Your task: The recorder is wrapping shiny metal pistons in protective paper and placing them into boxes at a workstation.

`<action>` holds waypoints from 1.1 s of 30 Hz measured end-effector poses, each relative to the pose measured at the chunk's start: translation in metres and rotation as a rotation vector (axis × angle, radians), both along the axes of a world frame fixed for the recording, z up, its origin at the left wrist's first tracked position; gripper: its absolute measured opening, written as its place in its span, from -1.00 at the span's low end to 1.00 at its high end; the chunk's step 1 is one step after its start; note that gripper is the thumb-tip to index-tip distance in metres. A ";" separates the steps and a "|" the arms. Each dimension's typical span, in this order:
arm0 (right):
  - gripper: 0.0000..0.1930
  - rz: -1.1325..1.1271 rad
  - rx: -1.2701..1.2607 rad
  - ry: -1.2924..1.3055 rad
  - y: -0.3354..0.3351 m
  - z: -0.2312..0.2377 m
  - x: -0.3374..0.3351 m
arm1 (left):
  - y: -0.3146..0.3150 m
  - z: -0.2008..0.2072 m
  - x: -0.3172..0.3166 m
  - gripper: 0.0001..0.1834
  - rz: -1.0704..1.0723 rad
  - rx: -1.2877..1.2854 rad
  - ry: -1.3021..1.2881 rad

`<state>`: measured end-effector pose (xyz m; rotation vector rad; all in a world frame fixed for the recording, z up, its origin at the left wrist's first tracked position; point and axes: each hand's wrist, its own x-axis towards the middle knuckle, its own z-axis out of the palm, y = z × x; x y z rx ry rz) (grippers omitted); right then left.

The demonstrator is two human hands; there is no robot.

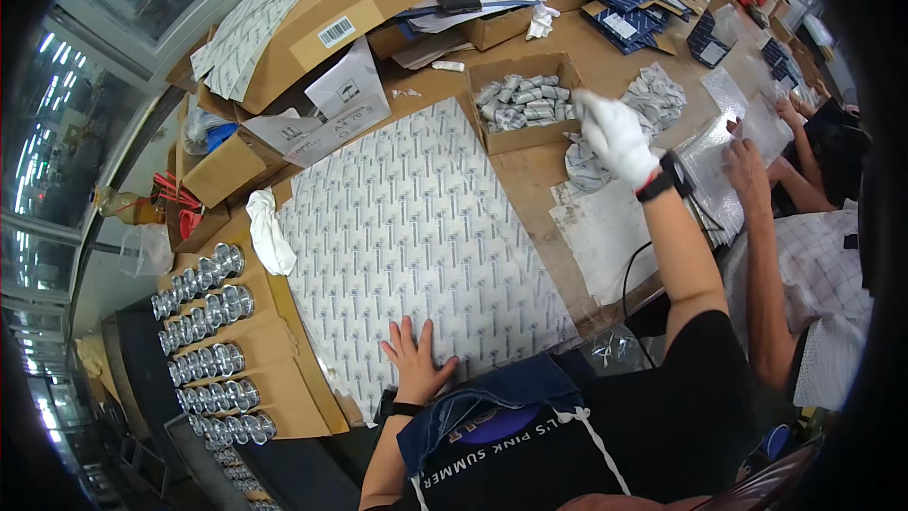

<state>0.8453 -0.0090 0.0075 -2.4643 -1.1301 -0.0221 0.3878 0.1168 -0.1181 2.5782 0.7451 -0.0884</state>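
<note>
My left hand [414, 360], bare, lies flat with spread fingers on the near edge of a broad stack of white printed wrapping paper [407, 237]. In a white glove, my right hand [615, 137] hovers at the right side of an open cardboard box [525, 140]. Its fingers are blurred, so whether they hold anything does not show. Inside the box lie many small paper-wrapped cylinders [530, 99]. Just beyond and beneath the gloved hand is crumpled printed paper [654, 99].
Rows of shiny metal rings [213, 360] stand on cardboard at left. A white glove [270, 232] lies beside the paper stack. Large cartons [331, 85] crowd the back left; blue flat boxes [624, 24] lie at back right. A co-worker's hands [747, 170] handle clear plastic at right.
</note>
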 end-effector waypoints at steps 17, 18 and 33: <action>-0.60 -0.033 -0.298 -0.372 -0.027 -0.071 -0.020 | 0.004 0.119 -0.054 -0.67 0.226 -0.468 -0.562; -0.55 -0.069 -0.281 -0.546 -0.037 -0.079 -0.018 | 0.007 0.145 -0.065 -0.81 0.159 -0.656 -0.624; -0.50 1.044 -0.048 0.128 0.211 0.034 -0.392 | -0.007 0.257 -0.190 -0.40 -0.521 -0.428 -1.516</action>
